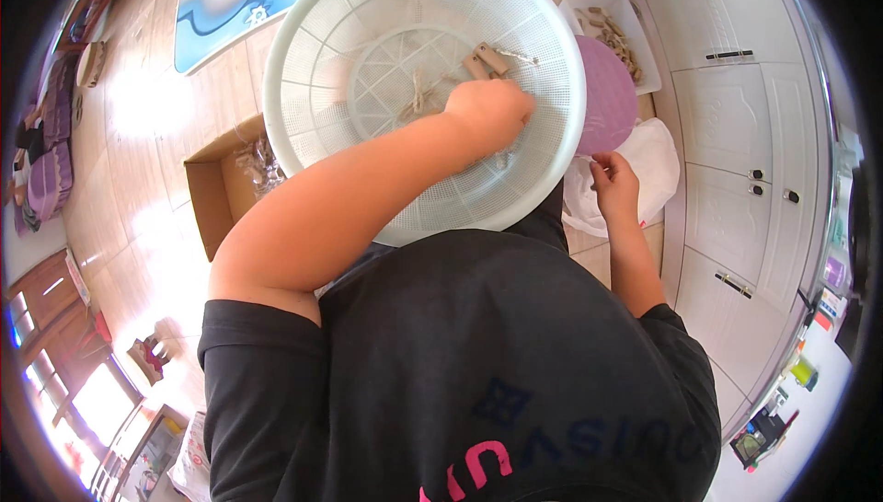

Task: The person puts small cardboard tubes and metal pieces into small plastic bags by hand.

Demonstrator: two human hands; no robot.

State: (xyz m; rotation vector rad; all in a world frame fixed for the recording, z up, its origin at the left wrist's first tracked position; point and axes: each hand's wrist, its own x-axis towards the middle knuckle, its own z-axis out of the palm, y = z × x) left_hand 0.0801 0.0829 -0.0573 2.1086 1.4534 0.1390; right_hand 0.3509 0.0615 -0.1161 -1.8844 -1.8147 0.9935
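Grips unclear, left hand (pixel 492 114) inside the basket (pixel 313 97), right hand (pixel 617 186) outside it, you're seemingly picking wooden pieces (pixel 493 59); next, pinch carefully.

The glossy beige tiled floor (pixel 207 102) shows strong glare at left. White panelled cabinets (pixel 722 125) with dark handles (pixel 729 55) line the right. Brown-framed window panes (pixel 101 401), lower left, are brightly lit.

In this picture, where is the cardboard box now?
In the head view, the open cardboard box is on the left, just beside the large round mesh basket and above the bend of the left arm.
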